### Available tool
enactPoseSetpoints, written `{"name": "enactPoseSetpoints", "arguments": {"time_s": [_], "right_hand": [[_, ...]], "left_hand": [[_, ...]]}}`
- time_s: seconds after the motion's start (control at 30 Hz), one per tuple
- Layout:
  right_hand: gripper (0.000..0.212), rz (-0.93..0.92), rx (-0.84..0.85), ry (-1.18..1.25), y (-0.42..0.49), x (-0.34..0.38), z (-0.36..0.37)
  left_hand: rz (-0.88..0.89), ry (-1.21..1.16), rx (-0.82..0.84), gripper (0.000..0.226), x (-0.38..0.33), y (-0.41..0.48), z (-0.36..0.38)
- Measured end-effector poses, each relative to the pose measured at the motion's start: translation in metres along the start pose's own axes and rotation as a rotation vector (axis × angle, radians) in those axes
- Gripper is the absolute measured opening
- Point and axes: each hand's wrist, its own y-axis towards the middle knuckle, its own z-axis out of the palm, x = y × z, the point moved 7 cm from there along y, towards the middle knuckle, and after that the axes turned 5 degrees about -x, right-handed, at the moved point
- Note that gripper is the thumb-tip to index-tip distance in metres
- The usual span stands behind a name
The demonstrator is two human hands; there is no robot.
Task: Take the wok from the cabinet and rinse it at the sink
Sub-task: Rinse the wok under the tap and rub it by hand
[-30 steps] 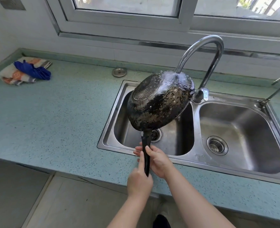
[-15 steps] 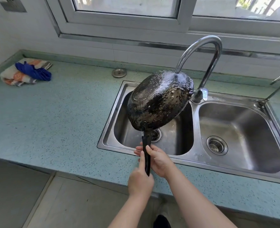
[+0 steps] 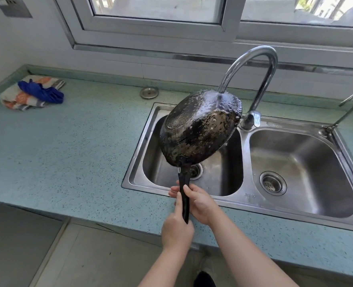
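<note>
Wok [image 3: 200, 129] tilted bottom-up under running tap [image 3: 254, 56] above sink [image 3: 137, 160], we see left hand [image 3: 176, 230], right hand [image 3: 201, 204] gripping its handle [image 3: 185, 195].

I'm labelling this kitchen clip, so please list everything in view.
Countertop: one, speckled teal, along the wall.
Window: one, grey frame, above it.
Sink: one, steel, two basins, set in countertop.
Tall tap: one, chrome, behind the divider, running.
Wok: one, black, scorched, tilted over left basin under tall tap.
Small tap: one, chrome, sink's far right corner.
Metal disc: one, silver, countertop behind sink.
Cloths: two, blue on orange-striped, countertop's far left.
Left hand: one, grips handle's end.
Right hand: one, grips handle higher up.
</note>
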Motion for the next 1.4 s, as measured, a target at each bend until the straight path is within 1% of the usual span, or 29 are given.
{"name": "enactPoseSetpoints", "arguments": {"time_s": [0.17,0.37,0.57,0.97,1.1,1.3,1.4], "right_hand": [[0.021,0.011,0.007,-0.012,0.001,-0.004,0.000],[0.025,-0.004,-0.003,-0.044,0.001,-0.005,0.002],[0.025,-0.027,-0.014,-0.075,0.001,-0.009,0.003],[0.024,-0.088,-0.023,-0.119,-0.008,-0.022,0.010],[0.023,-0.092,-0.042,-0.150,-0.012,-0.025,0.013],[0.017,-0.098,-0.101,-0.131,-0.017,-0.039,0.017],[0.015,-0.117,-0.127,-0.160,-0.019,-0.040,0.020]], "left_hand": [[-0.015,-0.025,0.006,0.073,0.002,-0.001,-0.001],[-0.033,-0.056,-0.014,0.074,0.006,-0.002,-0.001],[-0.067,-0.131,-0.020,0.074,0.005,-0.009,-0.003],[-0.087,-0.237,0.038,0.075,0.017,-0.022,-0.010],[-0.089,-0.251,0.045,0.076,0.021,-0.025,-0.015],[-0.115,-0.339,0.043,0.075,0.031,-0.035,-0.020],[-0.144,-0.386,0.060,0.074,0.035,-0.036,-0.021]]}}
